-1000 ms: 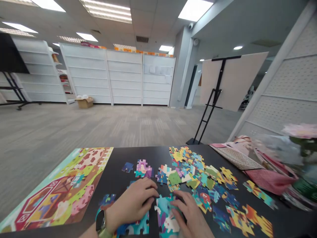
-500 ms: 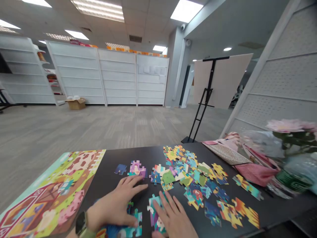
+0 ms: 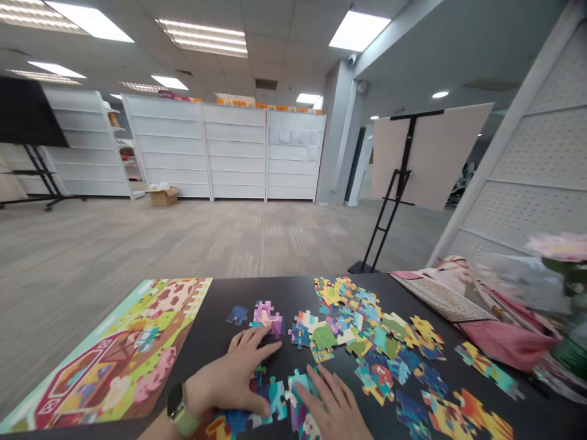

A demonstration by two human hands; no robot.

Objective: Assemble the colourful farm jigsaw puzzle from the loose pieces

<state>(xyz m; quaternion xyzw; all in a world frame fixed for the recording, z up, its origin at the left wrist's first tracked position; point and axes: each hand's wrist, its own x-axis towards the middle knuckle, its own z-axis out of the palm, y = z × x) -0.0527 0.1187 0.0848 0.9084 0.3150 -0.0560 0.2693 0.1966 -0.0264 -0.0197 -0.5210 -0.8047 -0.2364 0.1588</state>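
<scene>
My left hand (image 3: pixel 238 377), with a watch (image 3: pixel 176 400) on its wrist, lies with fingers spread over a joined jigsaw section (image 3: pixel 277 397). Its thumb rests on that section's teal part. My right hand (image 3: pixel 334 404) has its fingers stretched flat on another section (image 3: pixel 297 415) in teal and purple. The two sections' edges lie side by side and seem to touch; whether they interlock I cannot tell. Just beyond my left fingertips sit a joined purple cluster (image 3: pixel 267 316) and a single dark blue piece (image 3: pixel 237 315). Both palms hide parts of the sections.
Loose jigsaw pieces (image 3: pixel 353 305) spread over the black table (image 3: pixel 192 342) to the right. A farm picture sheet (image 3: pixel 137 348) lies at the left. A pink bag (image 3: pixel 499 339) and a pink flower (image 3: pixel 559 245) are at the right edge. An easel (image 3: pixel 398 183) stands beyond.
The view has turned a little to the left. The gap between the two jigsaw sections under my hands has narrowed, as my hands came slightly nearer each other.
</scene>
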